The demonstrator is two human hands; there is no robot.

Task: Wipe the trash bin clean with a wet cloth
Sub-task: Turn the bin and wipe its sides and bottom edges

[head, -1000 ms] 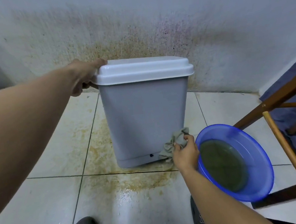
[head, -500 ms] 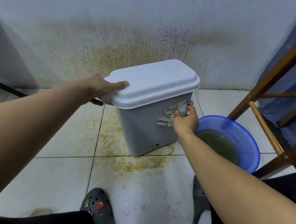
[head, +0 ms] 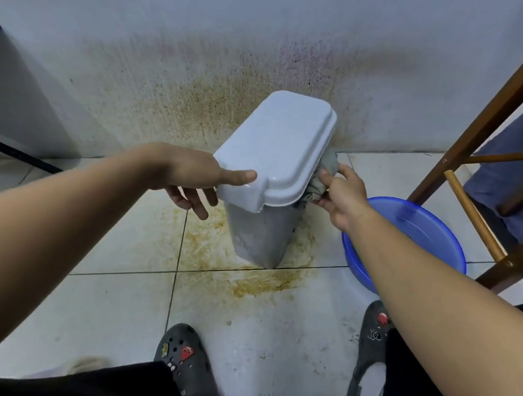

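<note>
Blue basin (head: 417, 234) is sitting just right of the bin, my right forearm crossing its rim; wooden chair frame (head: 469, 152) beyond. Grey trash bin (head: 257, 233), white lid (head: 277, 145) shut, is standing on stained floor tiles (head: 98, 245). My left hand (head: 194, 178) is spreading open at the lid corner; my right hand (head: 343, 196) is pinching the grey cloth (head: 325, 175) under the lid's rim.

One head-worn wide-angle view looks steeply down and forward, close over a tiled floor (head: 105, 244) toward a stained wall (head: 207, 43).

Left hand (head: 193, 180) steadies bin (head: 263, 229); right hand (head: 344, 194) apparently presses cloth (head: 323, 176).
</note>
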